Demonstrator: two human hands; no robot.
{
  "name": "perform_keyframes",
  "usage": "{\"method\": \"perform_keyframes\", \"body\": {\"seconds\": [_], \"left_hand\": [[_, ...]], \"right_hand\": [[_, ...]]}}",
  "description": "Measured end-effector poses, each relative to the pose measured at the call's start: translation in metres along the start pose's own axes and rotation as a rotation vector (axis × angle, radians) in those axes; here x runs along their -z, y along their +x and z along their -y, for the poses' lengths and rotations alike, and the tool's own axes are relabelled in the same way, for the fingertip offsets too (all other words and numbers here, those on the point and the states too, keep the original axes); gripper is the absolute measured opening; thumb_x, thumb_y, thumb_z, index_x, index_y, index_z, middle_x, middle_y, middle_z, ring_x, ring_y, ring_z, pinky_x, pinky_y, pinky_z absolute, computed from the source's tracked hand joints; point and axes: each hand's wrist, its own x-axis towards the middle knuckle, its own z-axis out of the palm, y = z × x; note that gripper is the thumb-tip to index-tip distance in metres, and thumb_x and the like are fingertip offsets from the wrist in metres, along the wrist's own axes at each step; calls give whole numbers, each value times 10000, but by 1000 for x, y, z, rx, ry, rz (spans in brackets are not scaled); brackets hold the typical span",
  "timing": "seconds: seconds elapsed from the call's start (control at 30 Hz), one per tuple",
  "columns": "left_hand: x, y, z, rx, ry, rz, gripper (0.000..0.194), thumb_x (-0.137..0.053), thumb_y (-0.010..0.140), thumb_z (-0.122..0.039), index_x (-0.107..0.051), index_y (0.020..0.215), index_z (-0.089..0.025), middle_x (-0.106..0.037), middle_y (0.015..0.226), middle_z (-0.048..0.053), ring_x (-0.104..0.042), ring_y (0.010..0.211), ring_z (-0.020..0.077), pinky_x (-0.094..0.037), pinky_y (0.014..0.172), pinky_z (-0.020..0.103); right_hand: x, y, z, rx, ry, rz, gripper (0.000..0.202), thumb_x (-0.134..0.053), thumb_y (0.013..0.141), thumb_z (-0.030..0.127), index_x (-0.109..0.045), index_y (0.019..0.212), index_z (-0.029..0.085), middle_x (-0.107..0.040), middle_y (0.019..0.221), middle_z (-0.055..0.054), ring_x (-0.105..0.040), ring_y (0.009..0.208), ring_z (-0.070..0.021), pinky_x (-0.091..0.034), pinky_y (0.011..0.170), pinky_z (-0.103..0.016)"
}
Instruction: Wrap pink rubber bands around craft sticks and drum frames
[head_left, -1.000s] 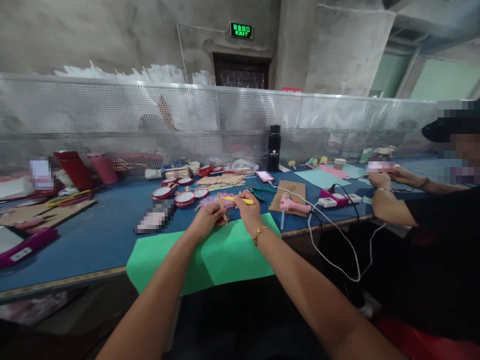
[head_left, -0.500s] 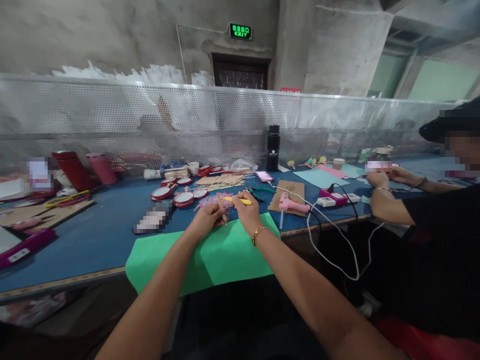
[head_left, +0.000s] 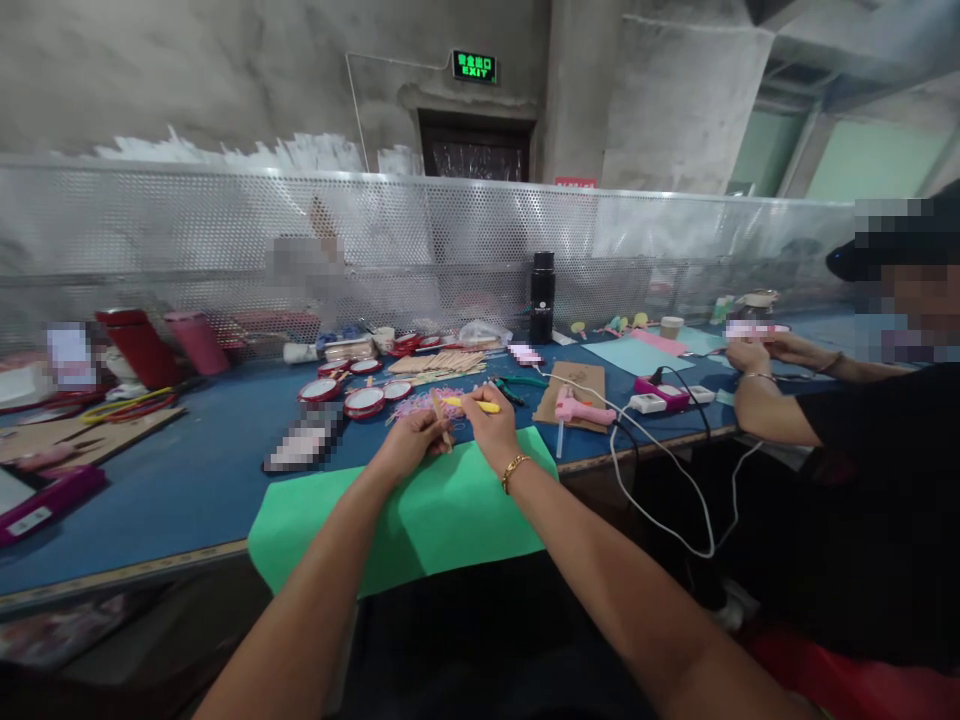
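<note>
My left hand (head_left: 409,442) is closed around a flat wooden craft stick (head_left: 438,406), which stands up at a slant from the fingers. In my right hand (head_left: 495,425) is a yellow pen (head_left: 486,407), gripped as for writing, its tip close to the stick; whether it touches I cannot tell. Beneath both hands, a green sheet (head_left: 457,525) drapes over the table's front edge. Just beyond the fingers lies a tangle of pink and purple strands (head_left: 424,401). A pile of craft sticks (head_left: 450,365) is further back.
Small red-rimmed drums (head_left: 365,402) and a blurred-out phone (head_left: 300,445) lie to the left. A pink glue gun (head_left: 581,408) rests on cardboard (head_left: 574,378) at right, with cables (head_left: 701,490) hanging off the edge. A black bottle (head_left: 541,300) stands behind. A co-worker (head_left: 885,470) sits at right.
The whole view has shifted slightly, with the background moving a little left and down. My hands keep the same hold on the craft stick and the pen.
</note>
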Motion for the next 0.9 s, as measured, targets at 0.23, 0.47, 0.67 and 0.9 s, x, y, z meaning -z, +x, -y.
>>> {"method": "perform_keyframes", "body": {"seconds": [0.23, 0.47, 0.67, 0.9], "left_hand": [[0, 0, 1, -1, -22, -12, 469, -759, 674, -634, -604, 657, -191, -674, 616, 15, -570, 543, 135, -472, 547, 253], [-1, -1, 0, -3, -38, -9, 461, -770, 667, -619, -610, 668, -187, -663, 603, 13, -563, 524, 128, -466, 535, 248], [0, 0, 1, 7, -62, -11, 450, -790, 671, -595, -608, 671, -184, -665, 611, 13, -564, 519, 122, -463, 533, 245], [3, 7, 4, 0, -69, 29, 482, -787, 650, -623, -618, 660, -171, -644, 588, 10, -528, 498, 108, -439, 506, 232]], "right_hand": [[1, -1, 1, 11, 1, -1, 178, -587, 759, 345, -562, 627, 228, -554, 649, 34, -485, 650, -140, -421, 660, -264], [2, -2, 0, -2, 17, -4, 165, -591, 760, 338, -565, 638, 229, -590, 657, 30, -495, 650, -145, -425, 667, -271], [1, -2, -1, 6, 52, 5, 159, -597, 759, 329, -573, 639, 228, -598, 657, 34, -504, 653, -143, -436, 674, -269], [-1, 2, -4, -64, 74, -20, 169, -603, 738, 359, -572, 645, 221, -589, 645, 34, -522, 657, -143, -434, 654, -263]]}}
